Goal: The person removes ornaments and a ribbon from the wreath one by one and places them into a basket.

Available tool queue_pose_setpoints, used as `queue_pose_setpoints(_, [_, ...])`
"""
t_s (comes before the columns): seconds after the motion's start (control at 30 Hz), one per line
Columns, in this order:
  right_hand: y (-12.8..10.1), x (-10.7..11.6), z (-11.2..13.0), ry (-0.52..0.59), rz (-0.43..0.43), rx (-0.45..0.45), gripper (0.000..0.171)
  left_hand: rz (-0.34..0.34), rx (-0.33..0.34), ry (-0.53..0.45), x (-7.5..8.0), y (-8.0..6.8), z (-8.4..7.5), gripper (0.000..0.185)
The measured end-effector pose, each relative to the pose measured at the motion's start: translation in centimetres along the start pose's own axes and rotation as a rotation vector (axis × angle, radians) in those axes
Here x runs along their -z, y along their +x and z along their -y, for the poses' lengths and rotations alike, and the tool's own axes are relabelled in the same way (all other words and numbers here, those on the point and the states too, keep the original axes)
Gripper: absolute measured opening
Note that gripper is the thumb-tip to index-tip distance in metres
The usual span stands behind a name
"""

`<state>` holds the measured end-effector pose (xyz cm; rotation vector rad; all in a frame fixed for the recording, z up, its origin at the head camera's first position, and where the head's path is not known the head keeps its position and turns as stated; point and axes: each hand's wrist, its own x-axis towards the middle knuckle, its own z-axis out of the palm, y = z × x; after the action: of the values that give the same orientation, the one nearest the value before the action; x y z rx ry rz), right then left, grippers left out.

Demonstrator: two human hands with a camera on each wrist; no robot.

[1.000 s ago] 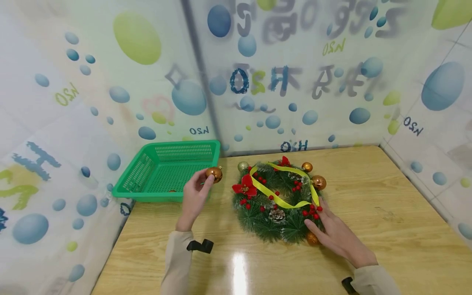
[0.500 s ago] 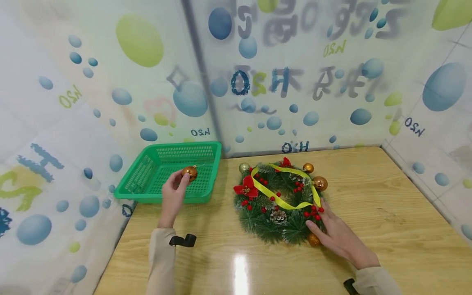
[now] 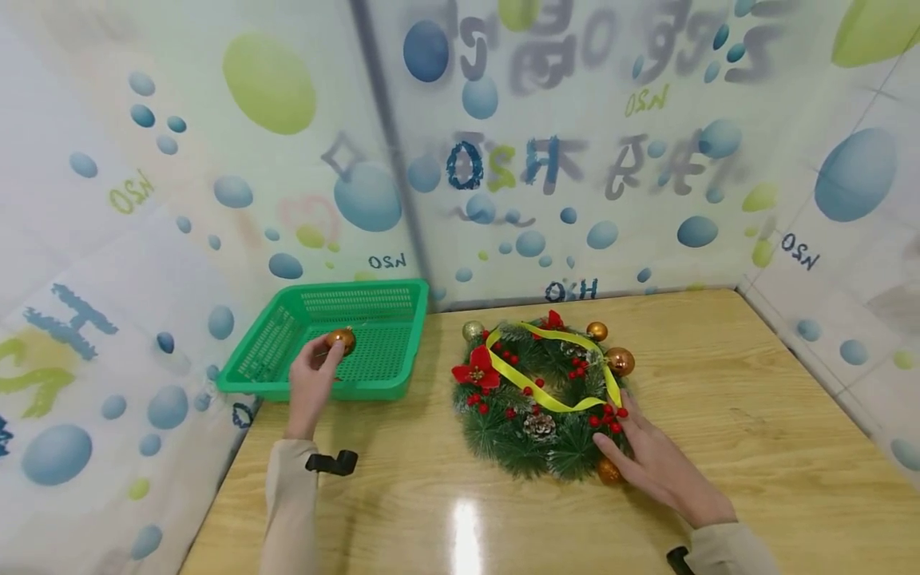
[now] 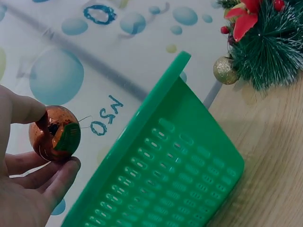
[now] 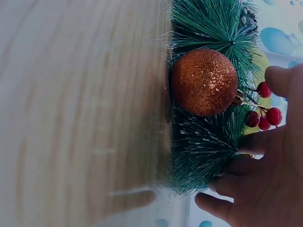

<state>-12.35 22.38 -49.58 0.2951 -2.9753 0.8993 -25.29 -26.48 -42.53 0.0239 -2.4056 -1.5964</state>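
Copper ball [image 3: 346, 339] pinched by left hand [image 3: 312, 383], green basket [image 3: 366, 300] close by it. Wreath [image 3: 496, 435], on bench [image 3: 755, 383] just left of right hand [image 3: 664, 463], touched by that hand's outstretched fingers [image 5: 229, 185].

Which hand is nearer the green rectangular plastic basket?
Left. The left hand is at the near rim of the basket; the right hand is farther, at the right edge of the round green wreath.

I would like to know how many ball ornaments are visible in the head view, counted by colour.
Copper or orange balls: 4 (one in the left hand)
Pale gold ball: 1
Total: 5
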Motion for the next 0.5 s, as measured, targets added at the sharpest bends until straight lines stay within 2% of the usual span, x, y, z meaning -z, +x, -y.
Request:
queue_pose_setpoints(0.2, [-0.1, -0.3, -0.1, 0.009, -0.019, 0.009, 0.079, -0.014, 0.003, 0.062, 0.7, 0.5, 0.4, 0.058])
queue_pose_setpoints(0.33, [-0.1, -0.5, -0.2, 0.011, -0.016, 0.004, 0.081, -0.024, 0.028, 0.127, 1.4, 1.1, 0.5, 0.058])
queue_pose_setpoints(0.5, [0.0, -0.5, -0.2, 0.007, -0.018, 0.000, 0.082, 0.001, 0.056, 0.169, 2.3, 1.9, 0.5, 0.061])
